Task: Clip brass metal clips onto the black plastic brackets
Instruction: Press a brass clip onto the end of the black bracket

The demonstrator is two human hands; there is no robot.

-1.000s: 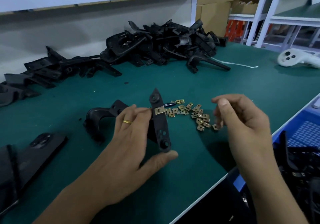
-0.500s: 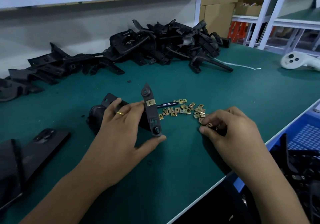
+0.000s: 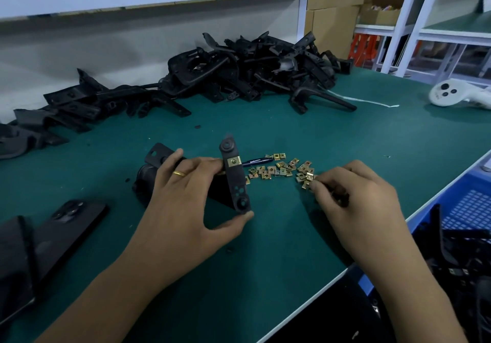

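**One clip on, next one being picked**

The left hand grips a bracket upright, thumb at its near end and fingers curled behind; one clip already sits on its upper part. The right hand is down at the right end of the loose clips scattered on the green mat, its fingertips pinching one of them.

The likely trouble: the clips lie packed and touching, so the pinch could drag a neighbour along or take the piece edgeways, and it would then go on crooked. A small clip could also slip from the fingertips and skid toward the near table edge.

A dark pen lies just beside the clips, touching the far-left ones. A heap of brackets lies at the far side, well apart. A white controller rests far right, a blue crate sits near right, and a flat black part lies near left. Nothing stands between the two hands.
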